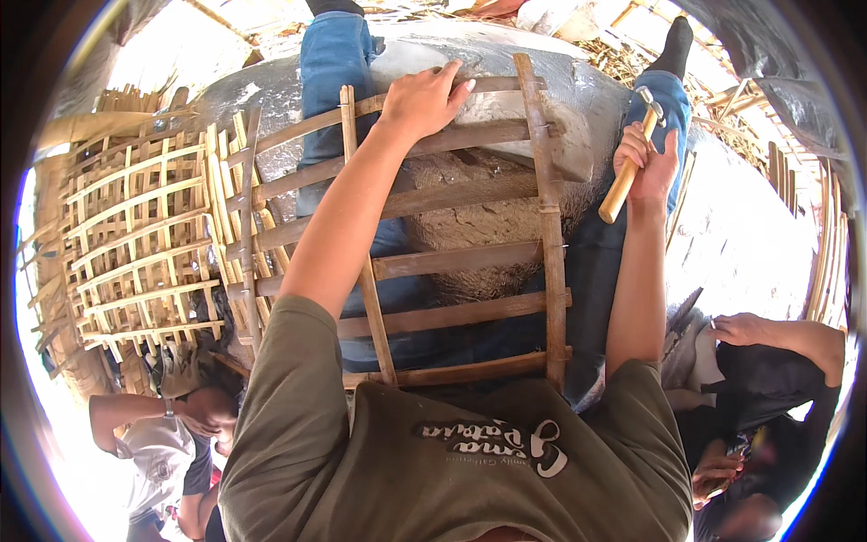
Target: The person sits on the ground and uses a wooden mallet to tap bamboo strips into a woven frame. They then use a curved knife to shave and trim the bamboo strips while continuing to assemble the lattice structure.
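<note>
A slatted bamboo rack lies across my lap, its brown cross slats joined to upright strips. My left hand is at the rack's far edge, its bent fingers closed over the farthest slat. Whether a small piece sits between thumb and fingers cannot be made out. To the right of the rack, my right hand grips a hammer by its light wooden handle. The metal hammer head points up and away, apart from the rack.
Stacked bamboo lattice panels stand at the left. Beneath the rack is a rough stone-like block, between my outstretched legs in jeans. One person sits at lower left, another at lower right. Grey sheeting lies beyond.
</note>
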`<state>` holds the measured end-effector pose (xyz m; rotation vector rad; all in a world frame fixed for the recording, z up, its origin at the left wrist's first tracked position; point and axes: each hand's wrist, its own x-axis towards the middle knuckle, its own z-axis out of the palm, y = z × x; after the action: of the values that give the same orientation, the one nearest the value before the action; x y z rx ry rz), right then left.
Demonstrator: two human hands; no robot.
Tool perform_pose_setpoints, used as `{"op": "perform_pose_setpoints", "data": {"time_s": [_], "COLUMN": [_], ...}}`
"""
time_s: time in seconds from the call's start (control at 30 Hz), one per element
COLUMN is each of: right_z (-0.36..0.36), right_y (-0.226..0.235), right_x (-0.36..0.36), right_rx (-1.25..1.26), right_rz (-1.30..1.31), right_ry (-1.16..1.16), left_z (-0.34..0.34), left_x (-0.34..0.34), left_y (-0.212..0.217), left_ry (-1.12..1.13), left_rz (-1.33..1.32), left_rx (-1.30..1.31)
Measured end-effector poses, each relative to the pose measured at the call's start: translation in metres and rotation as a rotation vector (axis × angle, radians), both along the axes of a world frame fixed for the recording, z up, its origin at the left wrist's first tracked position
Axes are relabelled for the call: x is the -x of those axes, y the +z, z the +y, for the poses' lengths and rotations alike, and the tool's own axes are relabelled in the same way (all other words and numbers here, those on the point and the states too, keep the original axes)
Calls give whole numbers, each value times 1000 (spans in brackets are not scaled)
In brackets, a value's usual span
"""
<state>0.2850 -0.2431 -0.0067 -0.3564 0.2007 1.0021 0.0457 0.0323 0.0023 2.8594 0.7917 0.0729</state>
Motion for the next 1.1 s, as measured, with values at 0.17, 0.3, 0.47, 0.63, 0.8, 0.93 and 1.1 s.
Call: {"op": "perform_pose_setpoints", "data": {"time_s": [0.17, 0.3, 0.47, 0.63, 0.8, 0.93, 1.1], "right_z": [3, 1, 3, 3, 2, 1, -1], "right_y": [-1, -2, 0, 4, 4, -1, -4], "right_x": [2, 2, 1, 4, 5, 1, 1], "right_rx": [31, 28, 37, 43, 44, 8, 5], "right_rz": [-53, -70, -65, -40, -15, -12, -15], "right_ry": [30, 32, 22, 27, 39, 45, 45], "left_z": [18, 19, -13, -53, -63, -83, -100], "left_x": [5, 40, 103, 148, 184, 185, 189], "left_y": [26, 65, 86, 90, 89, 106, 96], "left_ry": [79, 189, 245, 374, 496, 763, 711], "left_rz": [-143, -276, -154, -183, -370, -34, -110], "left_rx": [285, 216, -44, -206, 25, 162, 83]}}
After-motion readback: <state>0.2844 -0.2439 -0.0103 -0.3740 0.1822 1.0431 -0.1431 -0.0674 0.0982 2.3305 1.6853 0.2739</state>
